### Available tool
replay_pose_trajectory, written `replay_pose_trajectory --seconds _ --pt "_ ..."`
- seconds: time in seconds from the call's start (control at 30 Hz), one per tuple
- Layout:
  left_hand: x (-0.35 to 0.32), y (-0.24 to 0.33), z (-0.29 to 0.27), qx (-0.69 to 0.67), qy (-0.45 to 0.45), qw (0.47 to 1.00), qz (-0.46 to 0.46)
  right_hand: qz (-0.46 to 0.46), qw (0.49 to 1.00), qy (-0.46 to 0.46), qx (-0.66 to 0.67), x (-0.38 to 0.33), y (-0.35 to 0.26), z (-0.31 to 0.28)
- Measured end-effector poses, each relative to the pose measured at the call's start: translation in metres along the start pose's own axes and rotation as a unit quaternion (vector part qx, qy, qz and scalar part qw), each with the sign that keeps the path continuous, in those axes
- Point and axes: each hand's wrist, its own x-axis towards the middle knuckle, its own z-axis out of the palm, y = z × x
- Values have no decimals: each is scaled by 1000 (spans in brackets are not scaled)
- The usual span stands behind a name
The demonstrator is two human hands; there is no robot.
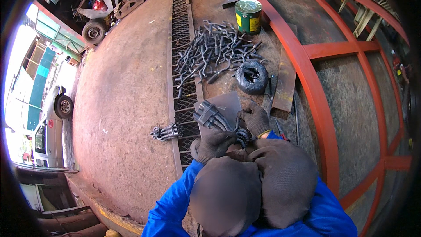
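Observation:
A bundle of dark bent metal rods lies over a flat grey sheet in front of my knees. My left hand, in a dark grey work glove, is closed around the near part of the bundle. My right hand, gloved the same way, is curled closed just right of the bundle; what its fingers hold is hidden. Between the hands are the bundle's dark curved ends. Another bundle of bent rods rests at the left, partly on the floor grate.
A large heap of loose bent rods lies ahead. Beside it are a green and yellow tin and a black plastic-wrapped coil. A metal floor grate runs away from me. A red steel frame stands along the right.

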Motion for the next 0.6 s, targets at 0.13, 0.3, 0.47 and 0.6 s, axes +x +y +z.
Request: replay_pose_trajectory --seconds 0.13,0.3,0.47,0.6 --pt "-3 -5 -4 -13 -31 999 -35 -67 995 40 -55 5 1 5" --pt "11 -18 -7 60 -31 989 132 92 922 -121 355 3 -11 -9" --pt "21 -7 -14 -13 -88 996 -5 106 911 -318 241 -1 -30 -27" --pt "24 -12 -15 -231 -92 964 -90 -15 926 -317 202 -2 -7 -24"
